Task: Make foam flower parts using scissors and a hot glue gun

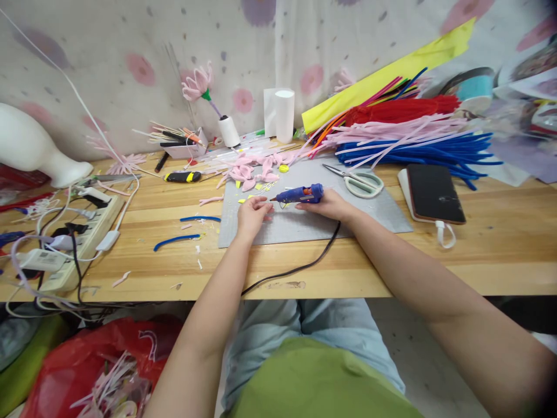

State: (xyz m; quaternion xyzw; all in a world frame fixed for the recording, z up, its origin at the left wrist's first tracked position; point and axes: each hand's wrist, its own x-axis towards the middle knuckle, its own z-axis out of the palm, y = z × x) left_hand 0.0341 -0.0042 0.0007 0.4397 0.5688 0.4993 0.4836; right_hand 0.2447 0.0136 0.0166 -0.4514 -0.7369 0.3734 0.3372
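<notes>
Both bare forearms reach up from the bottom of the frame and converge near its centre. The left hand (252, 213) lies palm down, fingers curled together and pointing to the upper right, its wrist straight. The right hand (329, 204) sits just right of it, turned inward, its grip closed with the knuckles facing up. The right forearm runs in from the lower right corner.

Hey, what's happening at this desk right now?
A person sits at a wooden table doing craft work. Their right hand grips a blue glue gun with its nozzle pointing left toward the left hand, which rests fingers-down on a grey mat. Pink petal pieces lie at the mat's far edge, scissors on its right part, and a phone just beyond it.
</notes>
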